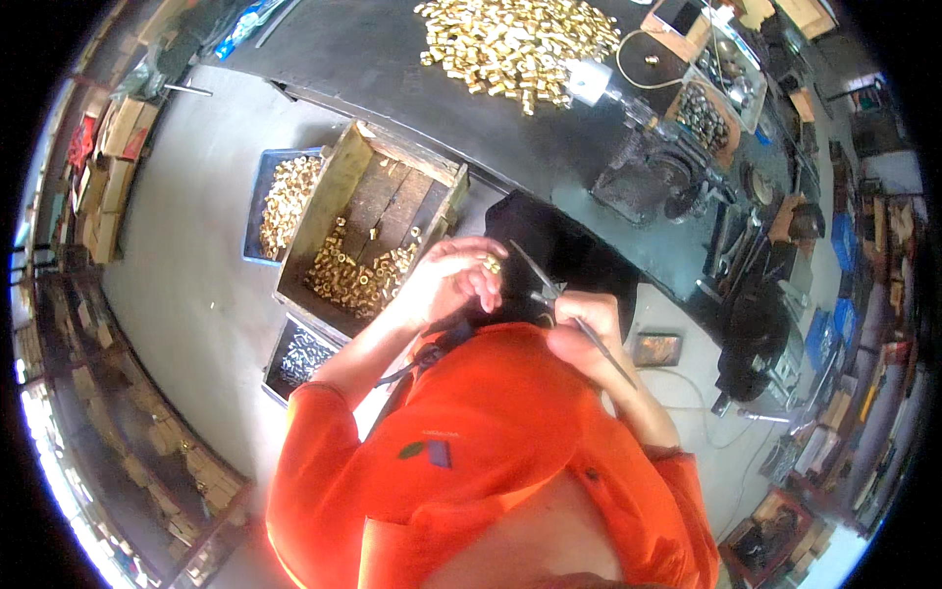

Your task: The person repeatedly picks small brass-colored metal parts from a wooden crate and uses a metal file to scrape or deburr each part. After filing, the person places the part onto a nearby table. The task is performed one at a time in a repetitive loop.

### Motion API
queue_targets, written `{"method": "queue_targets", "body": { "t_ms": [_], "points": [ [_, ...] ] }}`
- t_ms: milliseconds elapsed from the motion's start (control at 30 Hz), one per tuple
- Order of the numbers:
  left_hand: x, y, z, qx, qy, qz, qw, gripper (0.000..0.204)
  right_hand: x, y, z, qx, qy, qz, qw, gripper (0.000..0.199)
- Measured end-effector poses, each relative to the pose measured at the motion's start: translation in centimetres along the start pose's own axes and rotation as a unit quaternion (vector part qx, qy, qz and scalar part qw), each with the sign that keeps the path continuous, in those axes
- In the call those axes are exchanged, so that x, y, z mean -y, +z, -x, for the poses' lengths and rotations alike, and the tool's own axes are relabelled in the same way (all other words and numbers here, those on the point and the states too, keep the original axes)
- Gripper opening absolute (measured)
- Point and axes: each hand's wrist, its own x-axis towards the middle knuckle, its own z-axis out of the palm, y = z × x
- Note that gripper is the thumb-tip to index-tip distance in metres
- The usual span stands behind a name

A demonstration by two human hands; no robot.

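My left hand (453, 283) is raised in front of my body beside the wooden crate. Its fingers pinch a small brass fitting (492, 264). My right hand (589, 329) is closed around a long, thin metal tool (531, 263), which slants across the fist. One narrow end points toward the fitting and stays apart from it; the other runs back along my forearm. Whether it is a file or a scraper I cannot tell. Under my left wrist, the wooden crate (453, 182) holds many brass fittings (353, 278) on its bottom.
A blue bin (251, 228) of brass pieces stands left of the crate. A dark bin (279, 391) holds silvery screws. On the dark workbench (363, 59) lie a heap of brass fittings (510, 44) and a metal bench fixture (648, 177). Shelves line both sides.
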Motion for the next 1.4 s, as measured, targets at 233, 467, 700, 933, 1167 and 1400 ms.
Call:
{"method": "queue_targets", "body": {
  "t_ms": [233,467,700,933,1167,1400],
  "points": [
    [1.4,1.1,-0.3,0.016,-0.052,-0.019,0.998,0.039,0.0,-0.4,-1.0,-0.017,-0.011,0.004,1.000,0.029],
    [0.6,2.5,-0.3,0.002,-0.003,-0.235,0.972,0.034,-0.5,0.1,-0.9,-0.001,-0.023,0.045,0.999,0.026],
    [0.2,3.3,-0.6,0.020,0.013,-0.280,0.960,0.025,0.0,0.4,-0.9,-0.010,-0.041,0.092,0.995,0.024],
    [1.6,4.5,-0.7,0.006,0.035,-0.208,0.978,0.017,-0.9,1.5,-0.8,-0.070,-0.031,0.015,0.997,0.020],
    [0.3,3.9,-1.8,0.053,0.075,-0.295,0.951,0.013,-3.8,1.8,0.0,-0.081,0.064,-0.230,0.968,0.031],
    [-0.5,1.2,-2.9,-0.105,0.273,-0.675,0.678,0.021,0.7,-1.5,1.3,-0.073,-0.012,-0.058,0.996,0.054]
  ]
}}
